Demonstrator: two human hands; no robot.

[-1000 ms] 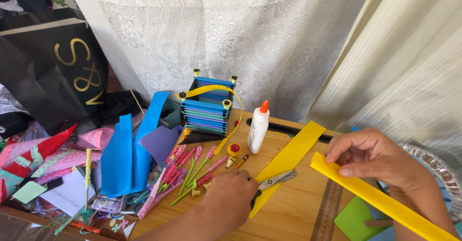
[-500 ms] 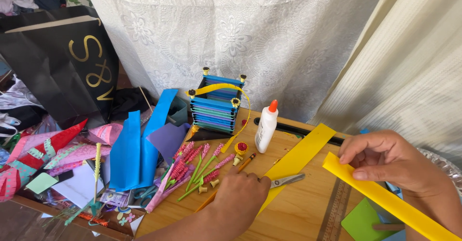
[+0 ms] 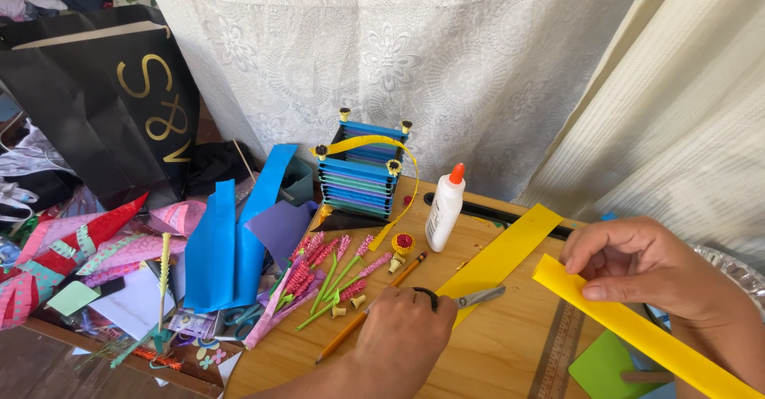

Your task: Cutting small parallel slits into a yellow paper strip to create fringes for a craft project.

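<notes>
My left hand (image 3: 402,335) rests on the wooden table (image 3: 494,351), fingers curled over the black handles of a pair of scissors (image 3: 470,296); the blades point right onto a flat yellow paper strip (image 3: 502,251). My right hand (image 3: 645,267) pinches the upper end of a folded yellow paper strip (image 3: 637,331) that runs down to the lower right. A pencil (image 3: 370,307) lies just left of my left hand.
A white glue bottle with an orange cap (image 3: 444,206) stands behind the scissors. A blue paper basket (image 3: 362,172) sits further back. Pink and green paper flowers (image 3: 323,267), blue sheets (image 3: 227,239), a black bag (image 3: 119,112) and a ruler (image 3: 562,351) surround the work area.
My left hand has moved right and closed over the scissor handles. The right hand holds the folded strip much as before; the view has shifted slightly.
</notes>
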